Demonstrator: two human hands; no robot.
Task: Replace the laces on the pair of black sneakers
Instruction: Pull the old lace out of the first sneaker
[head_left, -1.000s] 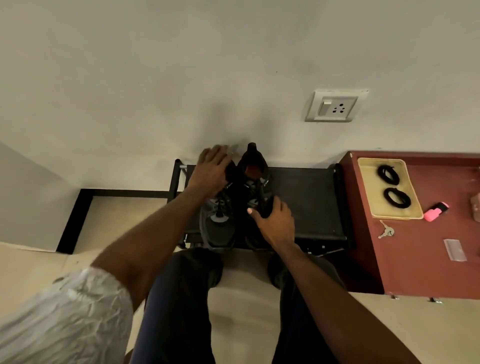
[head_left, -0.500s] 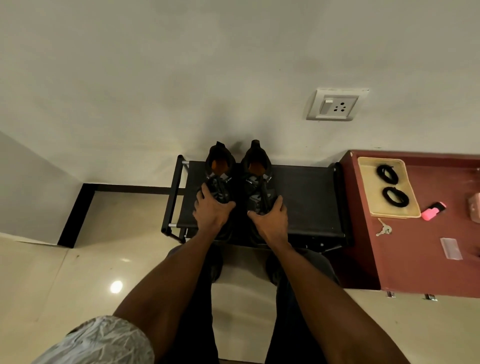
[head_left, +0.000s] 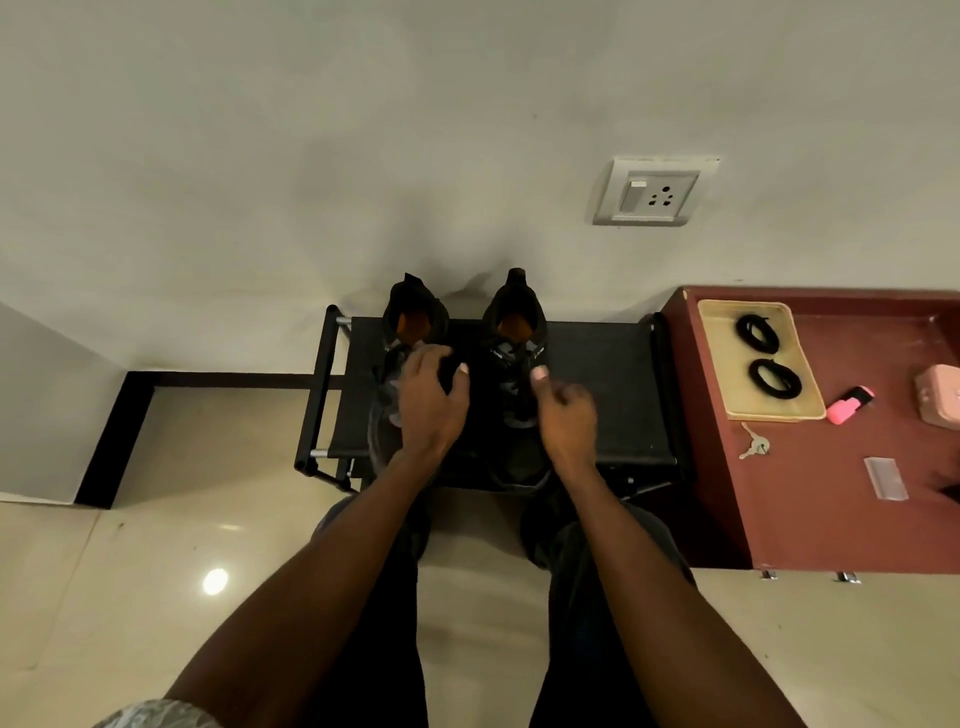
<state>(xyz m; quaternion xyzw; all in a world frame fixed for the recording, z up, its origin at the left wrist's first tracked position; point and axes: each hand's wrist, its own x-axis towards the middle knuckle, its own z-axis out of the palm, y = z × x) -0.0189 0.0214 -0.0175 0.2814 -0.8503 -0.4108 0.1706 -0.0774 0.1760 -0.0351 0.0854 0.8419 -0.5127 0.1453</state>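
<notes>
Two black sneakers (head_left: 415, 317) (head_left: 517, 322) stand mid-frame. At right: two coiled black laces (head_left: 757, 332) (head_left: 775, 378) on one tray (head_left: 810, 410), one pink highlighter (head_left: 850, 405), one pink box (head_left: 939, 395), one set of keys (head_left: 754, 448), one clear packet (head_left: 886, 478). One wall socket (head_left: 654, 191) sits upper right.

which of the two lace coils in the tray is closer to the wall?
The upper lace coil, lying in the far half of the beige tray toward the wall. The other lace coil lies in the half nearer the keys.

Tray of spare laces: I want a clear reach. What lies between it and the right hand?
In the head view, only bare black bench top and the red cabinet's edge separate the right hand from the tray.
</notes>
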